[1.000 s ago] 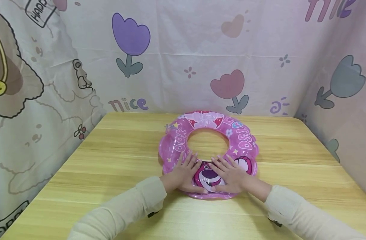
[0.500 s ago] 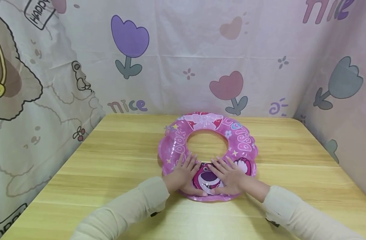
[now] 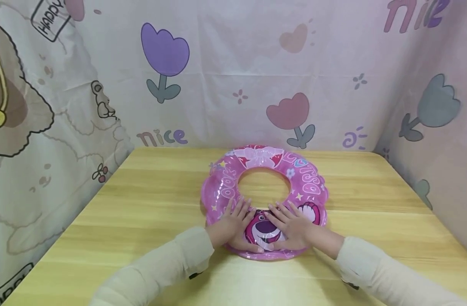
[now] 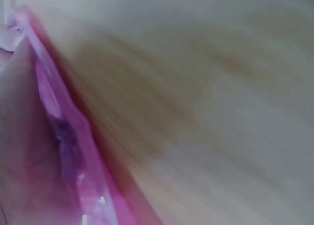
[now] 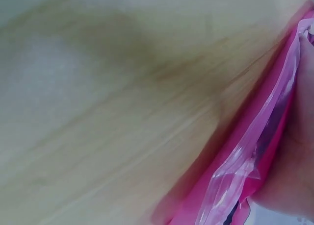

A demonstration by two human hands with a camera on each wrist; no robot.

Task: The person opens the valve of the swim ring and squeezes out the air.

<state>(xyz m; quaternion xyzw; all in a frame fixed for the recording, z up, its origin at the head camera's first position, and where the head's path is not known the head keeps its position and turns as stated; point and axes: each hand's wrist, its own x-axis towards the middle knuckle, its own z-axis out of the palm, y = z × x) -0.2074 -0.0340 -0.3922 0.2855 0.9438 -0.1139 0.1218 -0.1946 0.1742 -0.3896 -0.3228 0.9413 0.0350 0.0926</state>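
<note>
A pink, glossy, see-through plastic inflatable ring [image 3: 222, 185] with a scalloped outer edge lies flat on the pale yellow wood-grain tabletop [image 3: 141, 204], its far side close to the back edge. The person's left hand [image 3: 233, 229] rests palm down on the near left part of the ring, fingers spread and pointing away toward the central hole. The right hand [image 3: 294, 229] lies likewise on the near right part, its fingers also spread and its thumb tip just beside the left thumb tip; one cannot tell how hard either of the hands presses.

Between them shows a printed magenta bear face [image 3: 264, 227] with a dark purple nose and a white muzzle, partly covered by the fingers. A printed magenta-and-white paw [image 3: 309, 212] sits just beyond the right hand, and a pale pink printed bow [image 3: 259, 156] marks the far side of the ring. White-outlined letters run along both sides.

Both wrist views show the ring's thin pink edge seam [image 4: 73, 122] next to the palm, with blurred wood beyond. Cream-coloured fabric sleeves [image 3: 160, 263] cover both forearms. Behind the tabletop hangs a pale cloth backdrop [image 3: 225, 42] printed with tulips, hearts and the word "nice"
</note>
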